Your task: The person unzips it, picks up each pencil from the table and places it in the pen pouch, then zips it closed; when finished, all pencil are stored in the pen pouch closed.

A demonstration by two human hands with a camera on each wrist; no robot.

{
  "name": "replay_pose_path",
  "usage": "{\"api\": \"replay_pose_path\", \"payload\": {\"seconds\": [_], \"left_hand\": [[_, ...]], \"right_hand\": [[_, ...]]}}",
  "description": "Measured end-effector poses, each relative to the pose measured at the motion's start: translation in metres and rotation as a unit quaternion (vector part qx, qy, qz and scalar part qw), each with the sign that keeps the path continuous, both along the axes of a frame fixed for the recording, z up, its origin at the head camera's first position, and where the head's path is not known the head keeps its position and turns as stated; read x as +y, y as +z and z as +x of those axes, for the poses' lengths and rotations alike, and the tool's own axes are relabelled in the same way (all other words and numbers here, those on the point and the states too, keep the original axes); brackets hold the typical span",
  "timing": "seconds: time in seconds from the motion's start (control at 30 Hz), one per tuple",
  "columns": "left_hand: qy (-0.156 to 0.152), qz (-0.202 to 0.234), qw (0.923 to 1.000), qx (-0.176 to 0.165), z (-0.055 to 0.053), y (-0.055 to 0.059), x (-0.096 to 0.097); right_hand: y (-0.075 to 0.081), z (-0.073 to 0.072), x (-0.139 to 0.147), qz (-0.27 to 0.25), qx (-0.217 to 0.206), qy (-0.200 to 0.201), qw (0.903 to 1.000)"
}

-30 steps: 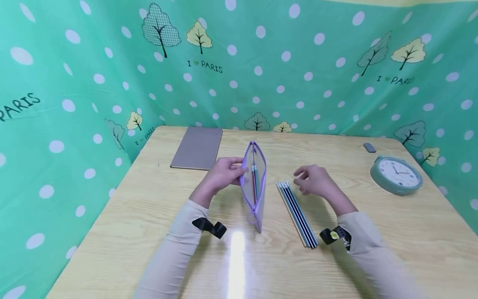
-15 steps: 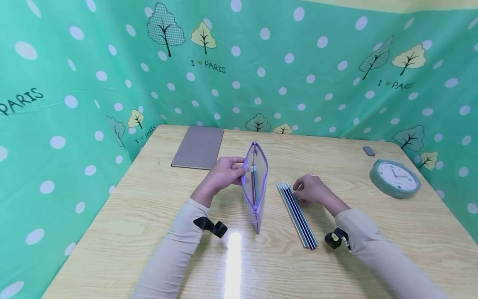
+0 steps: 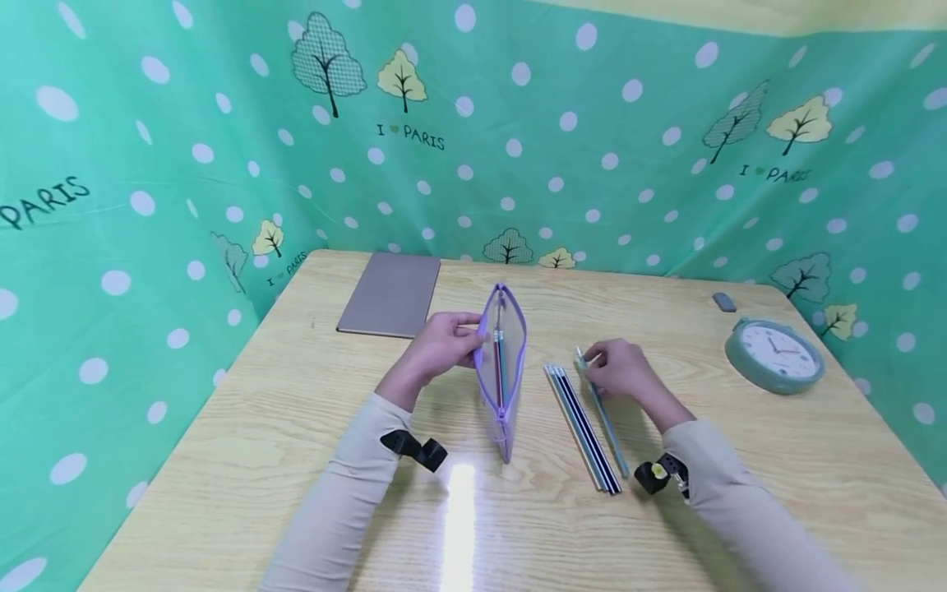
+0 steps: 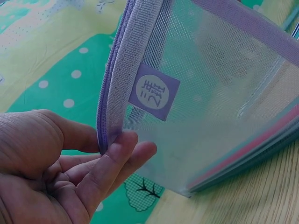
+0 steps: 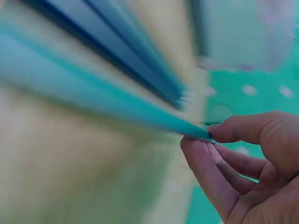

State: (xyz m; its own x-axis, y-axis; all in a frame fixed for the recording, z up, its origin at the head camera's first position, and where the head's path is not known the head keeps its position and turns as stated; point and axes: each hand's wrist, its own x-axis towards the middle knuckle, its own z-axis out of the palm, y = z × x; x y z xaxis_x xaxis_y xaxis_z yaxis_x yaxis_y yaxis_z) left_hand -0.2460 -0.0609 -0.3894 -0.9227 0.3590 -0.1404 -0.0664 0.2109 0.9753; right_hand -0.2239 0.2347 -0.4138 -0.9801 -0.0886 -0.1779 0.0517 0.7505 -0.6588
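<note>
Item 1, left hand (image 3: 442, 344): I see it holding a mesh pencil case (image 3: 501, 370) upright on its edge, mouth open toward the top. In the left wrist view the thumb and fingers (image 4: 110, 170) pinch the purple zipper band (image 4: 117, 88) at the near lip, which keeps the opening spread.

Item 2, contents of the case: a few pencils already lie inside, showing as a red and a teal line through the mesh. I cannot count them exactly.

Item 3, right hand (image 3: 620, 370): the fingertips (image 5: 224, 133) pinch the end of one teal pencil (image 3: 602, 409). It lies angled a little away from the others, its far end at the fingers and its near end toward the wrist. The right wrist view is blurred, so I cannot tell whether the pencil is clear of the table.

Item 4, row of pencils (image 3: 580, 427): several lie side by side on the table (image 3: 296, 460), between the case and the pinched pencil and just beside both.

Item 5, progress, as I judge it: the packing of pencils into the case looks partly done. Some are in, one is in the fingers, and the row is yet to go. The case is unzipped.

Item 6, other stock: a grey notebook (image 3: 390, 293) at the far left of the table, a round clock (image 3: 773, 355) at the far right, a small grey eraser (image 3: 723, 302) behind the clock.
</note>
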Motion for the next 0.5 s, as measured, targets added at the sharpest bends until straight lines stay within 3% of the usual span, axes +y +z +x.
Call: {"api": "replay_pose_path", "payload": {"seconds": [0.13, 0.27, 0.37, 0.5], "left_hand": [[0.004, -0.002, 1.0, 0.0, 0.001, 0.0, -0.001], [0.01, -0.004, 0.9999, 0.004, 0.0, 0.0, -0.004], [0.003, 0.001, 1.0, 0.007, 0.001, -0.001, -0.003], [-0.005, 0.009, 0.9999, 0.004, 0.001, 0.0, -0.002]], "right_hand": [[0.029, 0.003, 0.004, -0.1, 0.03, -0.034, 0.9939], [0.053, 0.01, -0.001, -0.211, 0.087, -0.057, 0.972], [0.062, 0.015, -0.006, -0.289, 0.125, -0.09, 0.9448], [0.066, 0.018, -0.016, -0.404, 0.165, -0.139, 0.8888]]}}
